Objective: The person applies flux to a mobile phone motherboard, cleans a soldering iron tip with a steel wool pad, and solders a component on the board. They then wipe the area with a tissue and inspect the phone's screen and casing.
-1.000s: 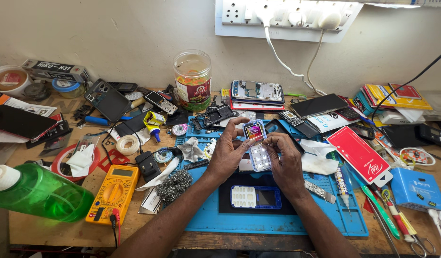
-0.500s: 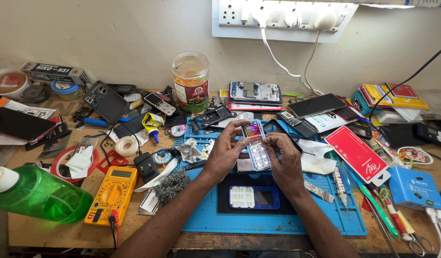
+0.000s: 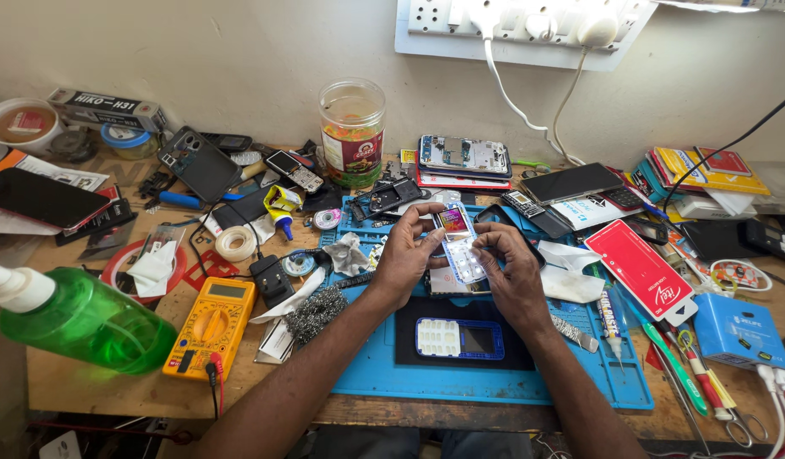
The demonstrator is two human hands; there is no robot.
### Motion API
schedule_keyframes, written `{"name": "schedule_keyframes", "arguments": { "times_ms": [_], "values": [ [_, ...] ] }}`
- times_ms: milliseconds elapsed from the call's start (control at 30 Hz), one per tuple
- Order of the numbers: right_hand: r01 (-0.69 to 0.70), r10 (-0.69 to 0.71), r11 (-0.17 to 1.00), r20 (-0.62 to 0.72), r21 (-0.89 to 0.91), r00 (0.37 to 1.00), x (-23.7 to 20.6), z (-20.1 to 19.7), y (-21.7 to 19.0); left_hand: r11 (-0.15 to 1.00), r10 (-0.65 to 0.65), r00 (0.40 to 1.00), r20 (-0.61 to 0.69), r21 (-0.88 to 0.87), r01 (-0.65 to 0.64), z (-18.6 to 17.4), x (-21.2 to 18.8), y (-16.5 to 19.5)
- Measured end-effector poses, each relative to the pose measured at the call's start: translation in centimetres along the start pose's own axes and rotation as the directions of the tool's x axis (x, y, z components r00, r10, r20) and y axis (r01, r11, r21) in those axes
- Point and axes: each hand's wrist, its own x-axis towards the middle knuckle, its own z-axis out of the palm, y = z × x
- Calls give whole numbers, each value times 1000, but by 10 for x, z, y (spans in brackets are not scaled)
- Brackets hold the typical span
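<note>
Both hands meet over the blue work mat [image 3: 494, 382] and hold a small keypad phone [image 3: 459, 245] between them: the left hand [image 3: 409, 255] curls round its left edge with the thumb near the lit screen, and the right hand [image 3: 513, 270] closes narrowly on its lower right side, fingertips on the keypad. The phone is tilted up off the mat. Just below the wrists lies a blue phone front cover [image 3: 459, 338] on a dark pad, and left of the left forearm sit a wad of steel wool [image 3: 316, 312] and a yellow multimeter [image 3: 212, 325]. This looks like checking or fitting the keypad on an opened handset; the next move would seem to call for steady fingertip pressure along the edges.
</note>
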Motion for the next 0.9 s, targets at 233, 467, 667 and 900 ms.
{"name": "schedule_keyframes", "arguments": {
  "times_ms": [233,467,667,900],
  "values": [
    [49,-69,973,82,226,994,-1,-25,-12,997,22,999,-29,-73,-24,-4,0,-1],
    [-40,-215,899,518,436,828,-105,-118,-53,995,86,995,-41,-54,-88,-8,4,-17],
    [119,26,933,395,-339,918,-150,-83,-71,993,82,997,0,-81,-82,-8,1,-21],
    [173,-8,912,406,-372,914,-99,-55,-52,995,43,999,-25,-87,-45,-2,-5,-13]
  ]
}}
